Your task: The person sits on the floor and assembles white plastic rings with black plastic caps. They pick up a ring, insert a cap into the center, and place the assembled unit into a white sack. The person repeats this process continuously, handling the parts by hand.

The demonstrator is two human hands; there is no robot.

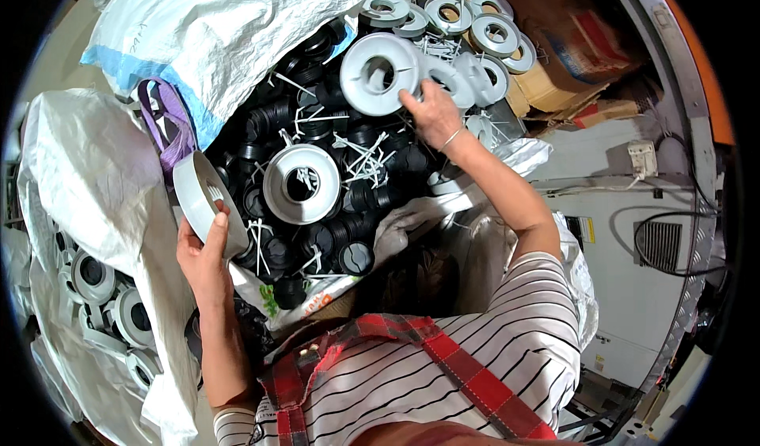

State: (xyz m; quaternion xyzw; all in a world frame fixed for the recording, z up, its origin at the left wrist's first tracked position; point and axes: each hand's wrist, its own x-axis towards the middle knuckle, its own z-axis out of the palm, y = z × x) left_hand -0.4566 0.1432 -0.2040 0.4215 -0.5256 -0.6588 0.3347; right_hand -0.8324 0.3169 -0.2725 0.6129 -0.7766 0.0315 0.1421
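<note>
My left hand [207, 248] grips a round grey plastic part [194, 196] by its rim, tilted nearly on edge, thumb on the inner side. At the upper middle my right hand [437, 117] pinches the lower right edge of a grey plastic ring [356, 74] with a wide central hole. Beside that hand, more grey rings [467, 74] overlap; whether its fingers also touch one of them I cannot tell. Between my hands, another grey ring [273, 184] lies on a heap of black round plastic caps [356, 257]. Thin white plastic sticks [366, 161] are scattered over the caps.
White woven sacks [222, 26] surround the heap, and a purple strap [178, 141] lies at left. Several grey parts fill a sack [131, 319] at lower left. A cardboard box [546, 89] stands at upper right, near a white cabinet [609, 287] with a black cable.
</note>
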